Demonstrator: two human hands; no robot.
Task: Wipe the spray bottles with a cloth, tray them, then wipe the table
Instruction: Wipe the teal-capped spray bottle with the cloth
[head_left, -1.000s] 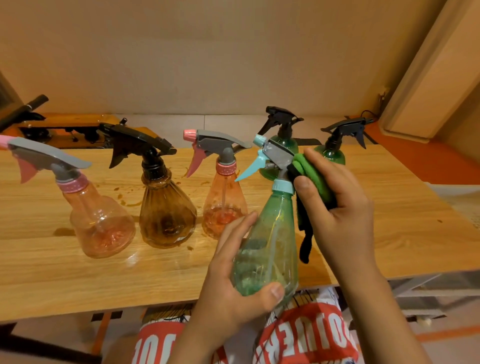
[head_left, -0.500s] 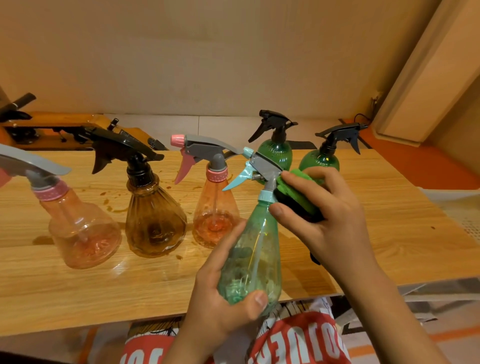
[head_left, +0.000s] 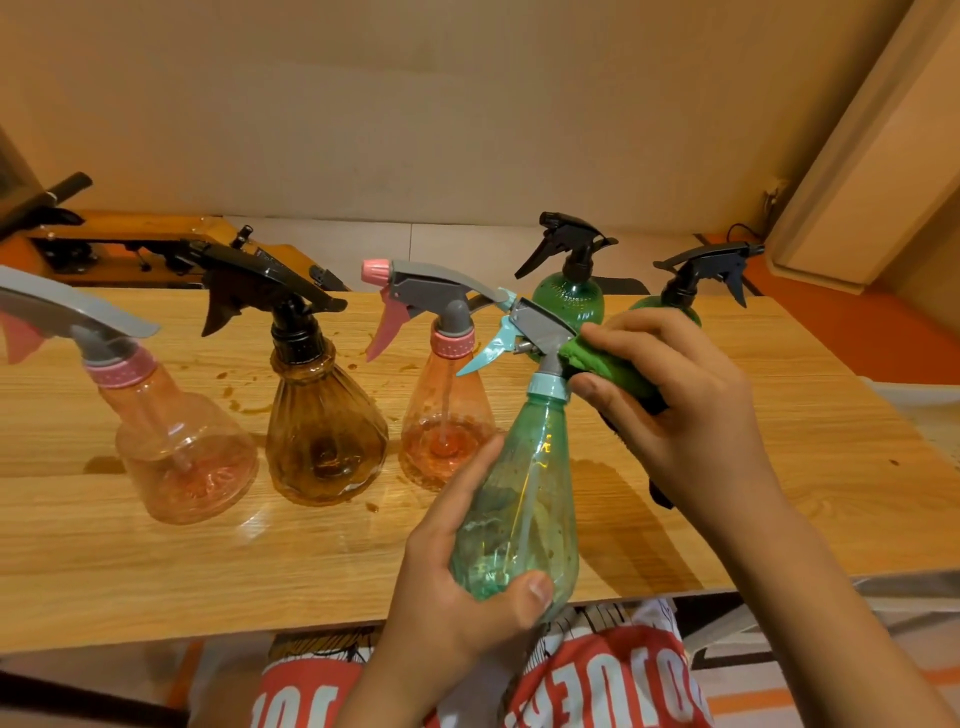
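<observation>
Green cloth (head_left: 608, 366) slid down, prob. to bottle (head_left: 519, 493) neck.

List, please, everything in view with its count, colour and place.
Clear teal plastic spray bottle: one, teal, held over table's near edge.
Green cloth: one, green, against that bottle's neck.
Clear pink plastic spray bottles: two, pink, table left and centre.
Ribbed amber plastic spray bottle: one, amber, between the pink ones.
Round dark-green spray bottles: two, green, table's far side.
Wooden table: one, light brown, across the view.
Left hand: one, grips teal bottle's base.
Right hand: one, holds the cloth.
</observation>
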